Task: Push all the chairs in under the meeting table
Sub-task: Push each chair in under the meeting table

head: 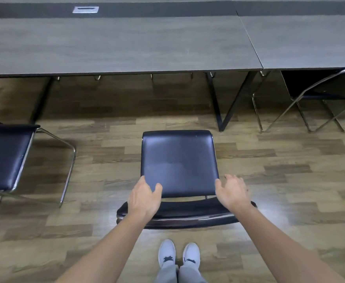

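Chair point(179, 162) between the hands, short of the bench point(114, 43).
Left hand point(145, 198) and right hand point(232, 192) hover open, fingers relaxed, over its backrest point(188, 213), gripping nothing; bench beyond them.

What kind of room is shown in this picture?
Probably an office meeting room: long grey wood-grain tables set end to end, a silver cable port in the tabletop, and black padded chairs with chrome frames on wood-pattern flooring.
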Available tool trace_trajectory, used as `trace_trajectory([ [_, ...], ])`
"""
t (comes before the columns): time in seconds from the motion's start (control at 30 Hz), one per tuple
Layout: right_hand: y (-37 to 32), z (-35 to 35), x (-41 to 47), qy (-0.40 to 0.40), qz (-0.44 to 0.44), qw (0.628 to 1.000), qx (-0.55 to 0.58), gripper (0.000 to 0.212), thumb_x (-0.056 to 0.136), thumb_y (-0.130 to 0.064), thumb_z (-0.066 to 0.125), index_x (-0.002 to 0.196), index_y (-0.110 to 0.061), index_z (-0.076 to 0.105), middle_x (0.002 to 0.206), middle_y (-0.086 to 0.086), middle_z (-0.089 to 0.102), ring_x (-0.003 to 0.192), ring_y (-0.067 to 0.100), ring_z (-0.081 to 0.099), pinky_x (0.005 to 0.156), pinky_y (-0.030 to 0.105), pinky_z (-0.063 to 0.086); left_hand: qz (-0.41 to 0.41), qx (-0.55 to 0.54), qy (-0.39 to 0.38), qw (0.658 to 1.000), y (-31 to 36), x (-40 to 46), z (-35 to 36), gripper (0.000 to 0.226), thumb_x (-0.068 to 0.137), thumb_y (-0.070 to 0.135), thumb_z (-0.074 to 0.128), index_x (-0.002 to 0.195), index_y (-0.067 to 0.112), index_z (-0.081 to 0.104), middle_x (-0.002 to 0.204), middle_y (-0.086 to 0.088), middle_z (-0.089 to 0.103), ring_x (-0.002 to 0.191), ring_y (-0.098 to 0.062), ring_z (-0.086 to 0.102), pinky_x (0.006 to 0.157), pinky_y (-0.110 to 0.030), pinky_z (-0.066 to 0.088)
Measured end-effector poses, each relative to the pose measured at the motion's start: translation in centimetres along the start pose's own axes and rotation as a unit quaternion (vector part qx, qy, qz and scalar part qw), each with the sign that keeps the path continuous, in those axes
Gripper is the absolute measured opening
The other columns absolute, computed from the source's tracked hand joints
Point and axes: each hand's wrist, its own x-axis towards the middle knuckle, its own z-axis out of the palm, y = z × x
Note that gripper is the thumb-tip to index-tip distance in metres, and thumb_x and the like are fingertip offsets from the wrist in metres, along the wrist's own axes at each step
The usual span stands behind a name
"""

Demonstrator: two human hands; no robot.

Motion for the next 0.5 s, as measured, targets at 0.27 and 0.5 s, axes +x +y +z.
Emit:
trace_trajectory([
  [0.27,1.6,1.4,0.7,-0.026,0.008,0.998,-0.049,0.048,0.101,-0.037,0.035,0.141,-0.012,0.046,0.149,0.006,0.042,0.14,0.026,0.031,0.115,0.049,0.023,-0.025,-0.013,0.006,1.0,-1.0,1.3,0.8,0.068,0.098,0.037,0.049,0.154,0.006,0.026,0.152,-0.012,0.043,0.138,-0.03,0.042,0.106,-0.036,0.034],
  [0.5,1.8,2.8,1.2,-0.056,-0.039,0.998,0.003,0.05,0.101,-0.034,0.04,0.143,-0.008,0.045,0.143,0.011,0.051,0.134,0.028,0.041,0.109,0.042,0.035,0.0,-0.042,-0.007,0.999,-0.1,1.9,2.3,0.071,0.099,0.039,0.049,0.157,0.008,0.021,0.159,-0.01,0.033,0.145,-0.026,0.032,0.114,-0.035,0.027],
])
